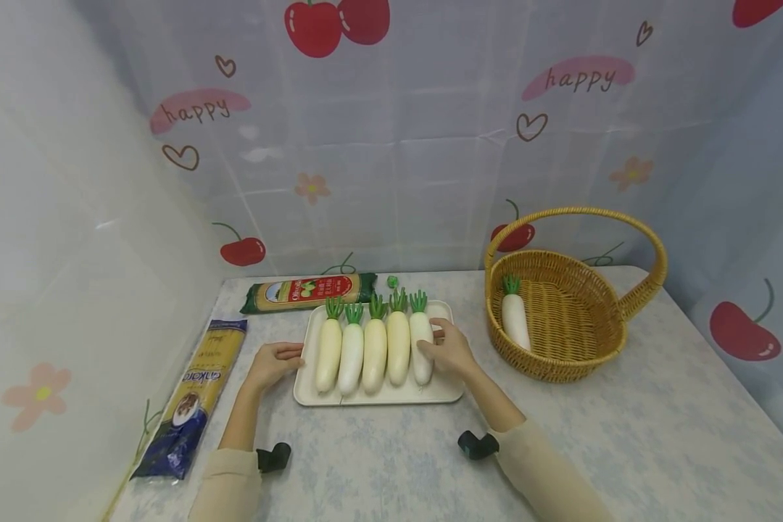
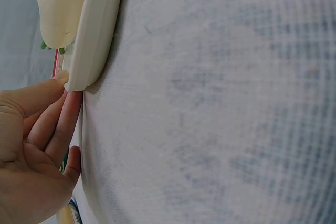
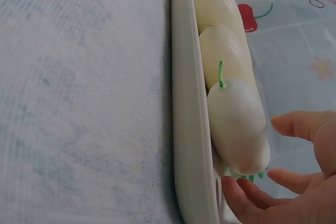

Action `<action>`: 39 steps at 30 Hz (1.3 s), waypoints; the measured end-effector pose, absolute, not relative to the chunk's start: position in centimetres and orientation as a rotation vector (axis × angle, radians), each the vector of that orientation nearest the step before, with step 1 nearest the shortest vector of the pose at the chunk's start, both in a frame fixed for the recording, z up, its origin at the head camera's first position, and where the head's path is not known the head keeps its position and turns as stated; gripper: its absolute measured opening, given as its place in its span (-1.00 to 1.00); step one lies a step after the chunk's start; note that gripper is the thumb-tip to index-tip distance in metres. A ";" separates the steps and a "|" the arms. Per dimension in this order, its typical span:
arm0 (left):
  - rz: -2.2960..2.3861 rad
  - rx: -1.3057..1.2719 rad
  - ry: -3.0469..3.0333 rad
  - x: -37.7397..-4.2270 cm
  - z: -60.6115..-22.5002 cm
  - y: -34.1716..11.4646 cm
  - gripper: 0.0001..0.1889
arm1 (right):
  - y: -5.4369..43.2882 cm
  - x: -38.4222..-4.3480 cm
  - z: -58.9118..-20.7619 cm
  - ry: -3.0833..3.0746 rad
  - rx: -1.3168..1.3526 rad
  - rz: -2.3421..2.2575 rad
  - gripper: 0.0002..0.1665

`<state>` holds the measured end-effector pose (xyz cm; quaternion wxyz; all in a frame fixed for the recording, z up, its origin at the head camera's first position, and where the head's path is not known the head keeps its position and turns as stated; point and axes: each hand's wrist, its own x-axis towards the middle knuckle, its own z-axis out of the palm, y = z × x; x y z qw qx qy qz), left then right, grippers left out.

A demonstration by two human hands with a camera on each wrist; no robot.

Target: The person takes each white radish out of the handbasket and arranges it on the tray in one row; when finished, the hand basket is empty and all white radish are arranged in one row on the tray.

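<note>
A white rectangular tray [image 1: 391,398] holds several white radishes in a row, their green tops toward the back. My left hand [image 1: 275,362] pinches the tray's left rim, thumb on top and fingers against the outer side, as the left wrist view [image 2: 44,129] shows. Over the tray's right end, my right hand [image 1: 452,349] is around the rightmost white radish [image 1: 420,348]. Its thumb and fingers are spread on either side of that radish [image 3: 239,129]. A small gap shows beside the thumb in the right wrist view.
At the right stands a wicker basket [image 1: 583,370] with a tall handle and one white radish [image 1: 515,319] inside. A red-labelled pasta pack [image 1: 309,290] lies behind the tray. A blue-and-yellow pasta pack [image 1: 196,399] lies at the left, and a small green piece [image 1: 392,281] is at the back.
</note>
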<state>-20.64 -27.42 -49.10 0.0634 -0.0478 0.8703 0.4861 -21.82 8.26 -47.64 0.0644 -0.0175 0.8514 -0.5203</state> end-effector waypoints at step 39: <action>1.489 -0.122 2.629 -20.6 -49.3 -27.4 -0.59 | 25.8 -24.0 -43.1 2.789 -0.025 -1.451 -0.11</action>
